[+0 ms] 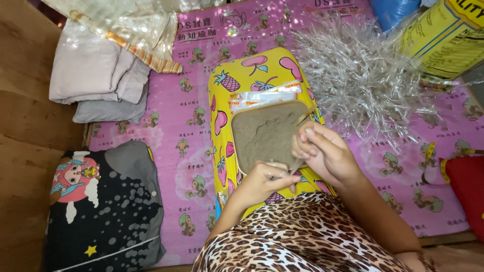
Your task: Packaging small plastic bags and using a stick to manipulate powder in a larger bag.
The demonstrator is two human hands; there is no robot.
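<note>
A shallow tray (241, 151) filled with grey-brown powder (262, 133) lies on a yellow fruit-print cushion (252, 70) in front of me. My left hand (262, 182) is closed at the tray's near edge, pinching a small thin piece. My right hand (322, 151) sits over the tray's right corner, fingers curled around a thin clear tube that reaches toward my left hand. A heap of several clear thin tubes (363, 75) lies on the mat to the right of the cushion.
A pink cartoon-print mat (176, 126) covers the floor. Folded grey cloths (96, 75) lie at the far left, a dark cartoon pillow (106, 206) at the near left, a yellow sack (448, 35) at the far right, a red cushion (469, 191) at right. My leopard-print lap (302, 236) fills the near edge.
</note>
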